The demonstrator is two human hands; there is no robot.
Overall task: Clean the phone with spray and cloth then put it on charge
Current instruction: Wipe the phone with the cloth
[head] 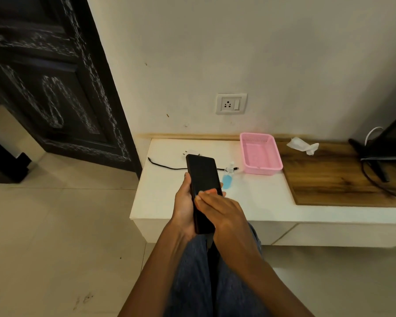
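Note:
My left hand (184, 207) holds a black phone (202, 177) upright over the white table (261, 200), screen dark and facing me. My right hand (224, 211) lies across the phone's lower half, fingertips pressed on the screen. A small spray bottle (227, 179) with blue liquid stands on the table just right of the phone. A crumpled white cloth (303, 145) lies on the wooden board (329, 179) at the back right. A black charging cable (165, 166) stretches across the table behind the phone, with a white adapter (191, 153) partly hidden by it.
A wall socket (231, 103) sits above the table. A pink plastic basket (262, 171) stands right of the bottle. A dark screen on a stand (389, 143) with trailing cables occupies the far right. A dark carved door (55, 88) is at the left.

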